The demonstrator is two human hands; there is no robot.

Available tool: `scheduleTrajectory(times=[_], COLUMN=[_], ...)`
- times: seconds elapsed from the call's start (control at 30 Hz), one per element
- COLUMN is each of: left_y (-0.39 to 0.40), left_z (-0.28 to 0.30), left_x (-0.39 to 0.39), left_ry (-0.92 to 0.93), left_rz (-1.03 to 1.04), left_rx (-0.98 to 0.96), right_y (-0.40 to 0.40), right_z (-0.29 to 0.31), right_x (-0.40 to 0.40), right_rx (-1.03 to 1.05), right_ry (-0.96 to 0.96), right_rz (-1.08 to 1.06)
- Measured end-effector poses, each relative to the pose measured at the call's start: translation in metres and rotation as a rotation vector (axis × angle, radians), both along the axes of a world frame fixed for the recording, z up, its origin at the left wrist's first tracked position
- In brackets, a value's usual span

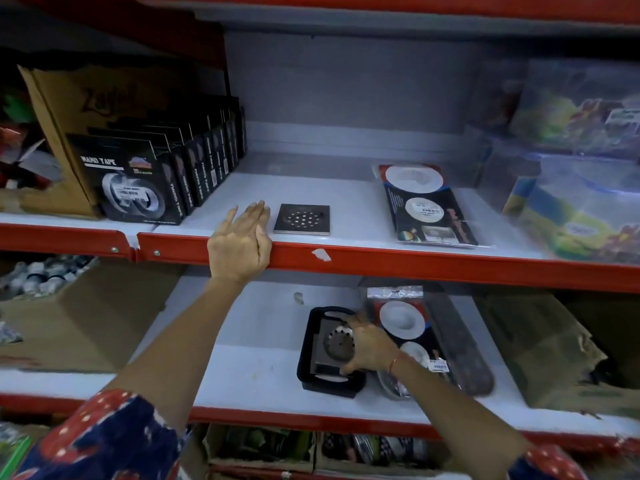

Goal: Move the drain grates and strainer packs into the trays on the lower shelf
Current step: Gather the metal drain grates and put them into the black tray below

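Red-edged shelves carry the goods on two levels. On the upper shelf [346, 202] a square metal grate [302, 219] lies flat near the front edge, and the left hand [240, 242] rests just beside it on its left, fingers straight and together, palm over the red lip, holding nothing. Farther right on the same shelf lies a strainer pack [427, 206] with white round strainers showing through its wrap, well apart from the grate. Black tape boxes [162, 174] stand in a row at the left.

On the lower shelf [249, 358] sits a black tray [306, 362] with a second grate [337, 342] lying in it. The right hand [369, 348] is over that grate's right side, fingers curled around its edges, gripping it. Just right of the tray, touching it, lies another strainer pack [401, 317] in a long dark tray [464, 351]. Cardboard boxes [540, 351] flank both sides.
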State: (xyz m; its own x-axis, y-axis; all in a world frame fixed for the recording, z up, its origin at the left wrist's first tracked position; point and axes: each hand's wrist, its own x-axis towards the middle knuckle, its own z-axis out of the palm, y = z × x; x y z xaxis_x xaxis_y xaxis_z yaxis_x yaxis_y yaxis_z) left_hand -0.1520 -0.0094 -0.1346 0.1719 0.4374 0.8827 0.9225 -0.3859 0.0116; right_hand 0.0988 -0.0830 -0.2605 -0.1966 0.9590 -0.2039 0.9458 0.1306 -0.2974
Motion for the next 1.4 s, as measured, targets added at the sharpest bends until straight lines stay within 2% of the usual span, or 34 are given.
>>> scheduleTrajectory(times=[0.17, 0.3, 0.43, 0.57, 0.73, 0.97, 1.2, 1.3, 1.4], left_y=[0.008, 0.009, 0.008, 0.007, 0.003, -0.008, -0.013, -0.011, -0.008], left_z=[-0.006, -0.006, -0.007, -0.005, -0.003, 0.002, 0.006, 0.005, 0.003], left_x=[-0.002, -0.002, -0.001, -0.001, 0.001, 0.004, 0.005, 0.005, 0.005], left_ry=[0.017, 0.024, 0.023, 0.019, 0.007, -0.007, -0.011, -0.013, -0.034], left_rz=[-0.04, -0.036, -0.037, -0.037, -0.014, 0.042, 0.055, 0.051, 0.03], left_rx=[0.183, 0.211, 0.206, 0.2, 0.171, 0.077, 0.01, 0.019, 0.062], right_y=[0.014, 0.015, 0.013, 0.009, -0.011, -0.041, -0.023, 0.002, 0.035], right_z=[-0.034, -0.047, -0.047, -0.038, 0.007, 0.1, 0.171, 0.19, 0.202], right_x=[-0.007, -0.012, -0.012, -0.012, -0.016, -0.028, -0.038, -0.041, -0.041], right_rx=[-0.036, 0.006, 0.026, 0.021, 0.065, 0.474, 0.879, 0.923, 0.781], right_ry=[-0.113, -0.3, -0.348, -0.263, 0.009, 0.198, 0.461, 0.465, 0.378], right_rz=[0.027, 0.117, 0.148, 0.159, 0.201, 0.325, 0.344, 0.288, 0.23])
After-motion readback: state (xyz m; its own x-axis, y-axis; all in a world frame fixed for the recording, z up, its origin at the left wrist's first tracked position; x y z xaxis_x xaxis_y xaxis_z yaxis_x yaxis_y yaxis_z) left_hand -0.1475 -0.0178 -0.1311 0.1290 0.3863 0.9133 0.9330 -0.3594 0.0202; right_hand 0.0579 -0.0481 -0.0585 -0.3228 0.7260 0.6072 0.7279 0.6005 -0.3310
